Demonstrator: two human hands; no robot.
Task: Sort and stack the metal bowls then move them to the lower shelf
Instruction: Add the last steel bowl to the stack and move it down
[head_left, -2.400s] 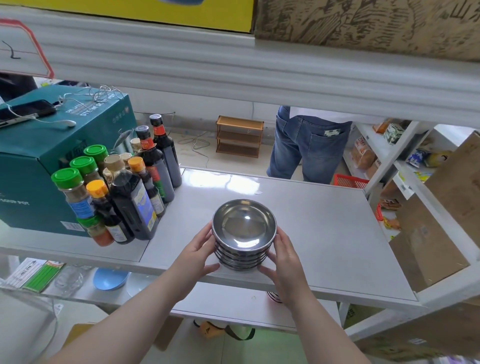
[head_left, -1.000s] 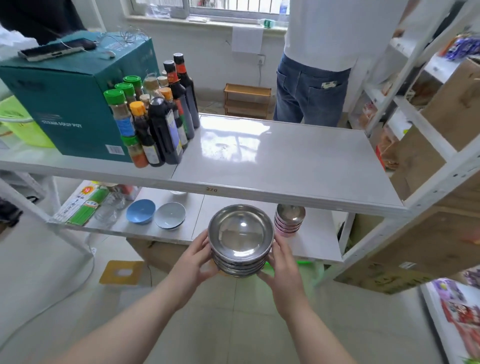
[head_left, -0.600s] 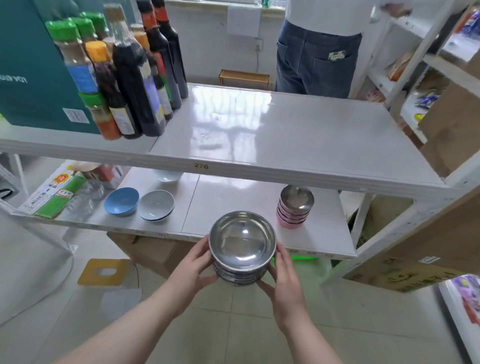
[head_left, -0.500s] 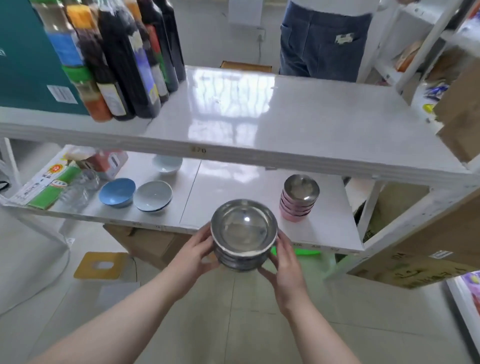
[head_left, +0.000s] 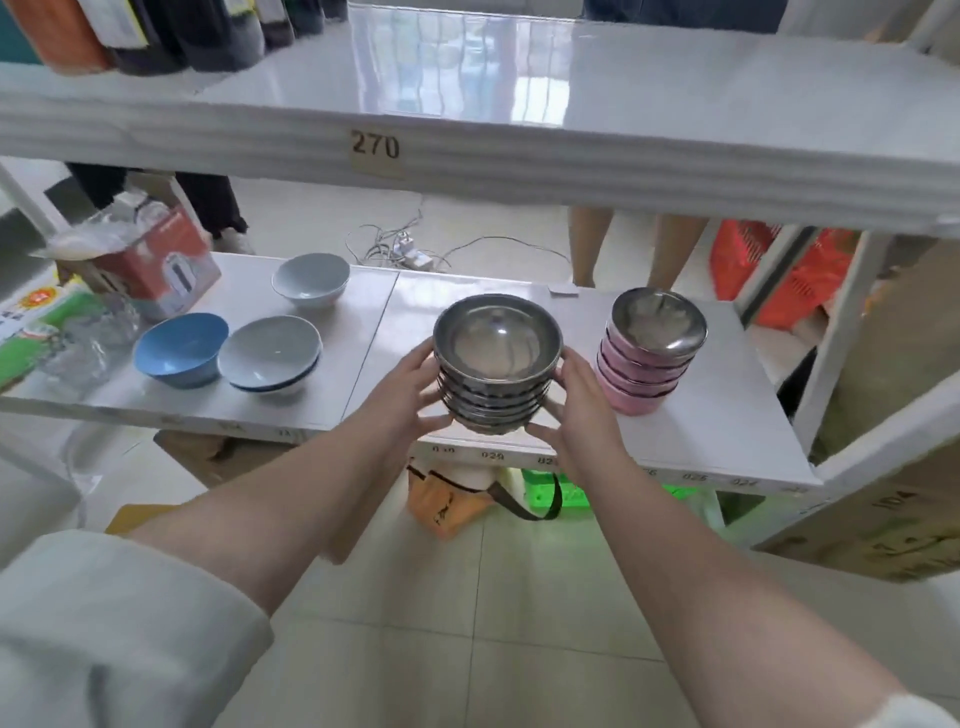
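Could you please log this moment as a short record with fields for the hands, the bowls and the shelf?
held item: stack of metal bowls
left hand: grips the stack's left side
right hand: grips the stack's right side
stack position: at the lower shelf front edge; contact unclear
right neighbour: pink bowl stack, apart
left neighbours: three loose bowls, one blue bowl
upper shelf tag: 270 label

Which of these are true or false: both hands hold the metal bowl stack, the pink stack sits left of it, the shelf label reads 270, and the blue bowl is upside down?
1. Both the left hand and right hand hold the metal bowl stack: true.
2. The pink stack sits left of it: false, it is on the right.
3. The shelf label reads 270: true.
4. The blue bowl is upside down: false, it opens upward.
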